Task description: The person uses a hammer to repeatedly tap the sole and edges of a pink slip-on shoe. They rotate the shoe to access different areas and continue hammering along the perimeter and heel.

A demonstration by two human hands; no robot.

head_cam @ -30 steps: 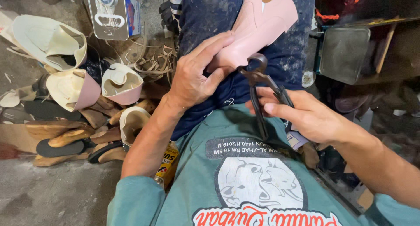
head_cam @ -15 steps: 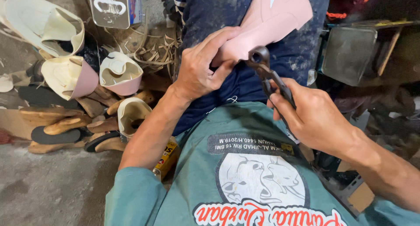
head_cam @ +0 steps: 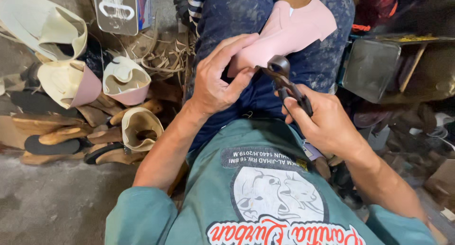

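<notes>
A person's left hand [head_cam: 220, 76] is gripping the near end of a pink shoe piece [head_cam: 289, 29] lying across their lap. Their right hand [head_cam: 327, 124] is closed around dark pliers [head_cam: 286, 81], whose head is touching the piece's edge. Cream shoe parts [head_cam: 125, 79] are lying on the floor [head_cam: 52, 202] nearby.

Left hand [head_cam: 219, 80] grips a pink shoe upper [head_cam: 289, 29] at frame centre while the right hand [head_cam: 322, 124] holds dark pincers [head_cam: 284, 79] against it; cream uppers [head_cam: 124, 79] lie left.
</notes>
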